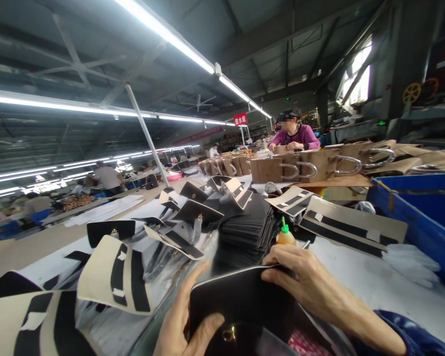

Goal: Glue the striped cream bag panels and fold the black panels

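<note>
A black handbag piece (241, 301) with a pale edge and a small gold clasp (229, 334) is upright close in front of me. My left hand (193, 316) grips its left side, thumb across the front near the clasp. At the top right edge my right hand (296, 272) pinches it between thumb and fingers. The tip of a thin metallic tool (306, 244) shows behind the right fingers; whether that hand holds it I cannot tell. Just beyond stands an orange glue bottle (286, 233) with a green nozzle. Red-and-white patterned fabric (306, 343) shows below the right wrist.
Black panels (244, 227) are stacked ahead. Beige pieces with black strips (113, 274) lie left, others (352, 222) right. A blue crate (419, 207) and white glove (411, 264) sit right. Brown bags with wrapped handles (304, 165) stand before a co-worker in purple (296, 136).
</note>
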`<state>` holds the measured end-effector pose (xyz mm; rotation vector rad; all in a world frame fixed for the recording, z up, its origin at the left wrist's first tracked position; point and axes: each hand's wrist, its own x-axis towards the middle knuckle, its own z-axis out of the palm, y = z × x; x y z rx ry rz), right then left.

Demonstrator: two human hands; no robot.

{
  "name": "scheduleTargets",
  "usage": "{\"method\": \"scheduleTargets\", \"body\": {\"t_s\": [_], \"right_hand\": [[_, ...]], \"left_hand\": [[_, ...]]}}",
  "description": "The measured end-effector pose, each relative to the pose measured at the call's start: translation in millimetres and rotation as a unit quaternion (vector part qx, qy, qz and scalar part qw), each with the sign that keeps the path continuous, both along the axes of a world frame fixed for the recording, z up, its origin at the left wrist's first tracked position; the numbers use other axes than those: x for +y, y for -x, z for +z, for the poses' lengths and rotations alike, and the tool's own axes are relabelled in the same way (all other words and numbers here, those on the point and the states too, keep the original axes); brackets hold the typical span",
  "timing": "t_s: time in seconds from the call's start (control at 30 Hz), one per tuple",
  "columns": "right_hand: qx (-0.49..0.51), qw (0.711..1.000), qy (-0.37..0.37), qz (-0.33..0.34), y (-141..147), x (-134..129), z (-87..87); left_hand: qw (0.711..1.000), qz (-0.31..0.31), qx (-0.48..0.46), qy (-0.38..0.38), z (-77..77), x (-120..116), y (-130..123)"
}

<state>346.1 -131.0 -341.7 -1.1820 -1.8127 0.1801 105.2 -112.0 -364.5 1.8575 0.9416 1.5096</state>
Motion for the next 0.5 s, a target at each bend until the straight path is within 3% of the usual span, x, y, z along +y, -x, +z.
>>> {"method": "scheduleTargets", "body": {"t_s": [0.2,0.37,0.5], "right_hand": [[-0.027,1.000,0.000,-0.001,6.3,0.9,-6.8],[-0.076,0.997,-0.027,0.021,10.4,1.7,-5.0],[-0.020,0.999,-0.034,0.020,7.3,1.5,3.7]], "left_hand": [[0.994,0.098,0.027,-0.034,-8.2,18.4,5.2],[0.996,0.082,0.015,0.028,-10.1,27.0,13.1],[0.993,0.037,-0.040,0.108,-12.0,23.5,22.4]]}}
